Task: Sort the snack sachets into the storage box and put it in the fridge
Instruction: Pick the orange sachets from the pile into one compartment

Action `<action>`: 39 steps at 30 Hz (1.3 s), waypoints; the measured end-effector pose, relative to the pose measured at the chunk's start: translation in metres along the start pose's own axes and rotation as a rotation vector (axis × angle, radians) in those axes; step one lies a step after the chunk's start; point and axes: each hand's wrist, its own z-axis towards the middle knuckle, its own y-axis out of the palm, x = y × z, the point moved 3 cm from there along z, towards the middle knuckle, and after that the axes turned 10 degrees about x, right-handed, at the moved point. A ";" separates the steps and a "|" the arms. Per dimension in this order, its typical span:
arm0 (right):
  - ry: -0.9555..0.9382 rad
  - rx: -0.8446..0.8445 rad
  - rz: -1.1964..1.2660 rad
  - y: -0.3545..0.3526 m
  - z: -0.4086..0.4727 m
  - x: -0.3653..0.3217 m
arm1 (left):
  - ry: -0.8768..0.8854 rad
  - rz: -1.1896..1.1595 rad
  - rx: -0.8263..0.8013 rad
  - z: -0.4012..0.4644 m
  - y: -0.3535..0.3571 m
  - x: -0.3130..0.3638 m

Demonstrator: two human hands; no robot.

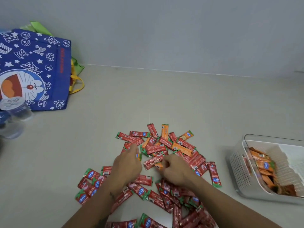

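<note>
You're mid-sort, picking orange out of the pile of sachets (158, 170) under both hands. Your right hand (176, 171) pinches an orange sachet (159, 165); your left hand (127, 163) is curled over another orange one (139, 156), grip looks closed but it's partly hidden. Hands sit close together, not touching. Storage box (236, 163) is well off to your right, lid off, orange sachets (264, 167) already inside. Next move, I'd judge: carry across and drop over its near rim. Open counter between your right hand and the box. Bag (35, 69) and bottles (15, 111) far left, out of the way.
</note>
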 end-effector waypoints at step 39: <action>0.093 0.205 0.185 -0.062 0.072 0.001 | -0.088 0.213 -0.112 0.052 0.044 0.034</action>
